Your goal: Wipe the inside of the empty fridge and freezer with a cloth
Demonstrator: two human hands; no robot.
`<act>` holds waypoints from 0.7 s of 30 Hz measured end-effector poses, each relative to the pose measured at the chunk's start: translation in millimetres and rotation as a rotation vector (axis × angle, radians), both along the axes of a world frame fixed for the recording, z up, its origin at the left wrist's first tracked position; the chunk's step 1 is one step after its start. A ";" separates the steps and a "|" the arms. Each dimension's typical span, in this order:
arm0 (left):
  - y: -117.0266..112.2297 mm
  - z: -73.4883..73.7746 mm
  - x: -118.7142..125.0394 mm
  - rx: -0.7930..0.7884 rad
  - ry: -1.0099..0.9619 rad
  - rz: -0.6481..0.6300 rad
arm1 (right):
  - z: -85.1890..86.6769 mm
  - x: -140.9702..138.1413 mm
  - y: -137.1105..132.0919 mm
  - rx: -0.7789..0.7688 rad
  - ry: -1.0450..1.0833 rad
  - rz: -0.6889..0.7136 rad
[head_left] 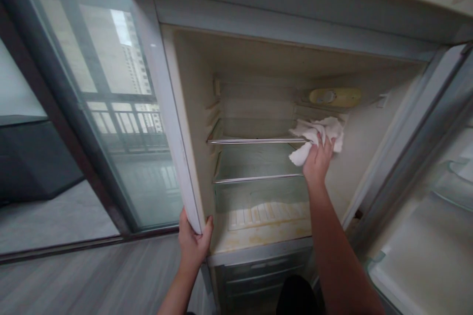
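Note:
An old fridge [258, 54] stands in front of me with its compartment bare inside. My right hand [318, 160] reaches deep in and presses a crumpled white cloth [320, 135] against the right inner wall, level with the upper glass shelf [254, 141]. Its fingers are closed on the cloth. My left hand [194, 241] grips the lower left edge of the fridge body [173, 123], fingers wrapped round it. A second glass shelf [258, 177] lies below the first.
The fridge door [428, 236] hangs wide to the right with its racks showing. A yellowed thermostat housing [334, 96] sits at the top right inside. The floor of the compartment [258, 236] is stained. A glass sliding door [92, 108] stands on the left.

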State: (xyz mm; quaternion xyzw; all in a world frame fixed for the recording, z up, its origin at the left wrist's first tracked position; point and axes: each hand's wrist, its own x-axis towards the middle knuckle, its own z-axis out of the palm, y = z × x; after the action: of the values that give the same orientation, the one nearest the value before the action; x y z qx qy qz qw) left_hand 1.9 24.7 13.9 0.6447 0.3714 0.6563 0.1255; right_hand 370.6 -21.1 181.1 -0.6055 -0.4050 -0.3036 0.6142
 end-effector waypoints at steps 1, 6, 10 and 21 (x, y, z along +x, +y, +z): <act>-0.1 -0.2 0.2 -0.002 0.003 0.000 | -5.8 -9.7 0.7 0.063 0.093 0.088; 0.7 -0.9 0.0 0.026 0.008 0.005 | -19.8 -81.8 13.2 0.433 0.888 0.753; 0.3 0.4 0.4 0.048 0.012 -0.006 | -2.5 -146.7 27.6 0.474 1.114 1.384; -3.5 5.5 2.5 0.091 0.023 -0.012 | 43.5 -242.9 114.7 0.103 1.119 1.389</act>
State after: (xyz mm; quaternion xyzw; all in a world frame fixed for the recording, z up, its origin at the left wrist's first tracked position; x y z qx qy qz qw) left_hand 4.4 21.3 19.5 0.6593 0.3386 0.6644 0.0959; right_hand 127.7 93.5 224.6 -0.2548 -0.3070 0.4590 0.7938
